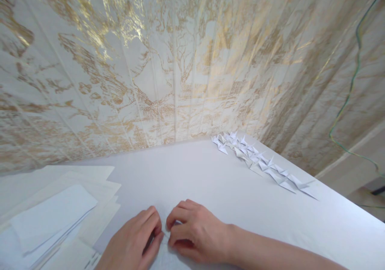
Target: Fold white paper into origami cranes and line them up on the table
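Pinching white paper [165, 235] between them, both hands [132, 238] [200, 232] largely hide it; which way its long axis points is unclear.

Looking forward and down from head height, catching the bare left hand [136, 238] and bare right hand [197, 232] close by, facing the gold-patterned white wall [156, 69] beyond the smooth white surface [168, 169].

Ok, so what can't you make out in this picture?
In the head view:
White piece between the left hand and right hand: its shape, mostly covered by them.
Paper stack: left end, cut off by the left edge.
Folded papers: exact count, too small and overlapping.
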{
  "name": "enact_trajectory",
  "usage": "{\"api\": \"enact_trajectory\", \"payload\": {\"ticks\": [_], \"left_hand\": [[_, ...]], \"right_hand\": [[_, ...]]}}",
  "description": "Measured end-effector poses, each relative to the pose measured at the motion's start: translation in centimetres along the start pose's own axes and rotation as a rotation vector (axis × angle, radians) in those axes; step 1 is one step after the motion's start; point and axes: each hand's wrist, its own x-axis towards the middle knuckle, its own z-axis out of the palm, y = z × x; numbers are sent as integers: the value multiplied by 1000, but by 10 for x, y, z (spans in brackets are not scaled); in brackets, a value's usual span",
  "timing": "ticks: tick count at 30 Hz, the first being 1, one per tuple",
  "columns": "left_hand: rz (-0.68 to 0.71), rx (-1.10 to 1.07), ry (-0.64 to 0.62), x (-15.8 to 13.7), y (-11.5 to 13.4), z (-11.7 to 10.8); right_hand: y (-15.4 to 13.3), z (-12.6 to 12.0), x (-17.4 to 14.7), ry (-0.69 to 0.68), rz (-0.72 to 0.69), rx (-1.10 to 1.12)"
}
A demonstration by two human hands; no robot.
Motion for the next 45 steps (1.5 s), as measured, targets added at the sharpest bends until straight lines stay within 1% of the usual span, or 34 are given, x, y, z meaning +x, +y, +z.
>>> {"api": "enact_trajectory", "payload": {"ticks": [6,13,20,26,29,32,37,41,43,45], "left_hand": [[-2,4,11,-3,0,2],[-22,20,-26,-1,2,0],[-78,-68,-26,-6,2,-2],[-103,-91,-34,-7,1,-2],[-99,-86,-35,-6,3,-2],[-67,-86,-28,-5,4,-3],[-43,-74,-2,-7,5,-4],[-37,-78,2,-9,6,-6],[-30,-68,17,-9,5,-5],[-10,-32,64,-10,1,-2]], "right_hand": [[-5,-2,0,-48,-45,-118],[-6,-3,-1,-66,-52,-138],[-7,-2,-3,-73,-38,-111],[-11,-6,-2,-110,-24,-149],[-13,-7,-1,-122,-24,-175],[-15,-10,0,-135,-29,-179],[-16,-16,0,-140,-48,-140],[-11,-19,-3,-129,-56,-71],[-5,-18,-5,-125,-48,33],[1,-14,-6,-85,-13,203]]}}
